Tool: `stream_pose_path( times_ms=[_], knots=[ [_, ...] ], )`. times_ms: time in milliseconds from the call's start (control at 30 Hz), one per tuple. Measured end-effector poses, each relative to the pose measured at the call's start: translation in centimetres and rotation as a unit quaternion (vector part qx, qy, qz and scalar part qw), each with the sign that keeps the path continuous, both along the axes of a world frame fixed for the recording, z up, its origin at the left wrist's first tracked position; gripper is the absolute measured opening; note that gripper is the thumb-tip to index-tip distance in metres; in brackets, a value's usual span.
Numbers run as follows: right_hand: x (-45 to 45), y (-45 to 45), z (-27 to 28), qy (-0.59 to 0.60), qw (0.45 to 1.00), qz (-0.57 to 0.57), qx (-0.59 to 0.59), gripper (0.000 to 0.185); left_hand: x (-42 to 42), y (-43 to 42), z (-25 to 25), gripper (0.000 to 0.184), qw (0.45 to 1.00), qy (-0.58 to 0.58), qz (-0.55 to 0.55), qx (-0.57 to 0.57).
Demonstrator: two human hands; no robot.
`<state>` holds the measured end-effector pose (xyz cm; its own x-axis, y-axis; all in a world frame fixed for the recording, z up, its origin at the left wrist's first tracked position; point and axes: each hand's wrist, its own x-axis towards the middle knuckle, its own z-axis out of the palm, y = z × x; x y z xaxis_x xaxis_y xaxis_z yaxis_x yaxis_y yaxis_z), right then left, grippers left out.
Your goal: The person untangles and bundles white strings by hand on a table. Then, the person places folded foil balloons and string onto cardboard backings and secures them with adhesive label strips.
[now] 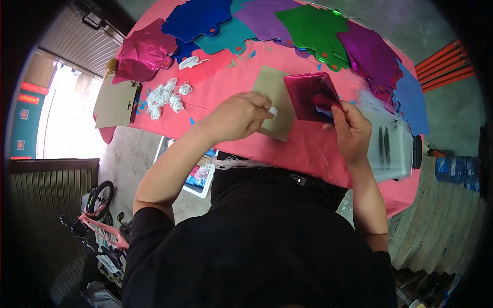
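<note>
My left hand [240, 116] is closed with a small white bundle [273, 111], seemingly string, at its fingertips. Beneath it lies a tan cardboard sheet [280, 92] on the pink cloth. My right hand [353, 131] pinches the lower right corner of a folded shiny magenta foil piece [308, 95], held just right of the cardboard. Left of my left hand sit several white string bundles [167, 97] in a loose pile. A separate white string hank [191, 62] lies farther back.
Foil stacks in blue [197, 20], green [313, 31], purple [367, 51] and pink [146, 49] ring the table's far edge. Another cardboard piece [114, 105] stands at the left. A clear plastic bin [387, 149] is at the right. Below the front edge is a white container [203, 182].
</note>
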<state>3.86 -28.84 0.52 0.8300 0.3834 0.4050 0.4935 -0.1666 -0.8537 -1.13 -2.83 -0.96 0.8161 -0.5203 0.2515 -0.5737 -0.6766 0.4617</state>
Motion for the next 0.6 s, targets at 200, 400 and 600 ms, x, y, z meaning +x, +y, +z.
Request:
stream_pose_path(
  times_ms=[200,400,600],
  knots=[
    [1.0,0.9,1.3,-0.143,0.986,0.001,-0.086,0.011,-2.2,0.9,2.2,0.023,0.999,0.016,0.014,-0.047],
    [2.7,4.4,1.6,-0.432,0.864,0.068,-0.248,0.015,-3.3,0.9,0.5,0.015,0.994,-0.035,0.093,-0.045],
    [2.1,6.4,-2.9,-0.485,0.806,0.151,-0.303,0.015,-4.2,-0.1,-0.9,0.012,0.985,-0.041,0.149,-0.071]
  ],
)
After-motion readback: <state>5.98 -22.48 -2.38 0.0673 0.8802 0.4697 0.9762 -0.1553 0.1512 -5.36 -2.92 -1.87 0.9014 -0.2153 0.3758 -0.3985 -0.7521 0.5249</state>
